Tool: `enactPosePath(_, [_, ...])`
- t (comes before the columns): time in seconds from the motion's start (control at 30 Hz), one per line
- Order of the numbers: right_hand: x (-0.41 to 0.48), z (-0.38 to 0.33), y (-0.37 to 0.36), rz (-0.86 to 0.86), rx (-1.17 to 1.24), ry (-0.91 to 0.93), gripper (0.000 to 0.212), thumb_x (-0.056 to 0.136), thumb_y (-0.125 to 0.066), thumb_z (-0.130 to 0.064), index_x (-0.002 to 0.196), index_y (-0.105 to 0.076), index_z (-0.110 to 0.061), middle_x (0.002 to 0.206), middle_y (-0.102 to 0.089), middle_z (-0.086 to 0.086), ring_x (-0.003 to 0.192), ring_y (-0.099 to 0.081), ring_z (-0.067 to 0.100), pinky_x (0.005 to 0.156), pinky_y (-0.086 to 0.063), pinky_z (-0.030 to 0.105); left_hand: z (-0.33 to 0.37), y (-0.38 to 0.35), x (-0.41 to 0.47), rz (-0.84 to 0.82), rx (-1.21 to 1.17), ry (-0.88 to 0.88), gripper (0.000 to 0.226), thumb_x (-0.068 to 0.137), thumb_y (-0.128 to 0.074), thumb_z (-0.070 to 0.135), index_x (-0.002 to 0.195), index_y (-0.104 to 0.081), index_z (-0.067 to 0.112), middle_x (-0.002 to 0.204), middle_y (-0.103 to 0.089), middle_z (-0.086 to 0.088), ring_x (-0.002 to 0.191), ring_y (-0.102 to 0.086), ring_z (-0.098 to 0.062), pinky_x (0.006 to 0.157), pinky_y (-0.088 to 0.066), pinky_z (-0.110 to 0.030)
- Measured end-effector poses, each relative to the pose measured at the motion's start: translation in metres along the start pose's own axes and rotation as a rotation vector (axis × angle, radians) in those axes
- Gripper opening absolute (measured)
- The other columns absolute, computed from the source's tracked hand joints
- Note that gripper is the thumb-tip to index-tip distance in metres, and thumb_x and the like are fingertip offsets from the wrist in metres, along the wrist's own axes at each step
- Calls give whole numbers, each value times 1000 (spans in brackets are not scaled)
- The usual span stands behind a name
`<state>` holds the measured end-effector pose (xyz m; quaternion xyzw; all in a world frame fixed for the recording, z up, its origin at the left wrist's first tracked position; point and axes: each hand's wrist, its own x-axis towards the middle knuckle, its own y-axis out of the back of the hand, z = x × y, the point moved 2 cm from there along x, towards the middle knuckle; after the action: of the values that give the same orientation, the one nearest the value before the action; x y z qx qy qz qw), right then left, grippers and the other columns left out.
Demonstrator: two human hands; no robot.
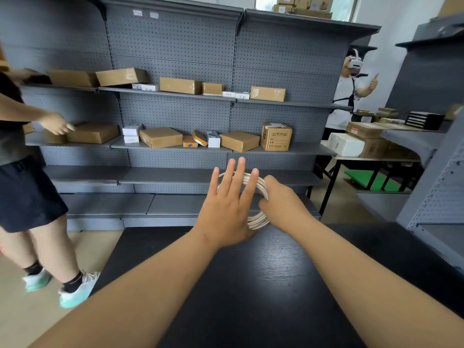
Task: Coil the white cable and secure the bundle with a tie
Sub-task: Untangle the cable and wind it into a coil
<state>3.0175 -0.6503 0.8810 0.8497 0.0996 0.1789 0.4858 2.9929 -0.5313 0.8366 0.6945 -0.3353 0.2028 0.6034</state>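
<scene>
Above a black wood-grain table (pixel 263 285), before grey pegboard shelving (pixel 276 51) of cardboard boxes (pixel 160 137), left hand (pixel 226 207) flat, fingers straight and spread against the cable (pixel 258 219), right hand (pixel 283 204) curled gripping its round white coil.

White cable (pixel 258 218) coiled in round multi-loop bundle, upright, above black tabletop edge.

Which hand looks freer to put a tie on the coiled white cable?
Probably left. The left hand lies flat, fingers straight, against the coiled white cable, while the right hand grips its side. No tie shows.
</scene>
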Motion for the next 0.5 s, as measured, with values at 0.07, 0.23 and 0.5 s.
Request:
enactPosePath(0.07, [0, 0, 1, -17, 3, 19, 11, 87, -44, -3, 90, -37, -12, 84, -52, 12, 81, -53, 33, 64, -38, 33, -2, 1, 1, -6, -14, -8, 114, 58, -64, 63, 145, -17, 7, 149, -30, -23, 140, -25, -39, 112, -13, -57])
enactPosePath(0.23, [0, 1, 6, -19, 13, 51, 11, 85, -44, -2, 90, -39, -11, 69, -44, 3, 75, -50, 30, 59, -35, 32, -8, 3, 6, -27, -81, 8, 110, 56, -57, 60, 143, -19, 5, 131, -52, -11, 129, -45, -36, 107, -23, -61])
enactPosePath(0.5, [2, 0, 11, 5, 61, 73, 7, 89, -44, -6, 92, -44, -12, 81, -52, 8, 75, -50, 25, 62, -39, 32, -15, -2, 7, -20, -230, 155, 113, 50, -74, 48, 141, -21, 9, 118, -53, -11, 96, -58, -33, 90, -48, -49])
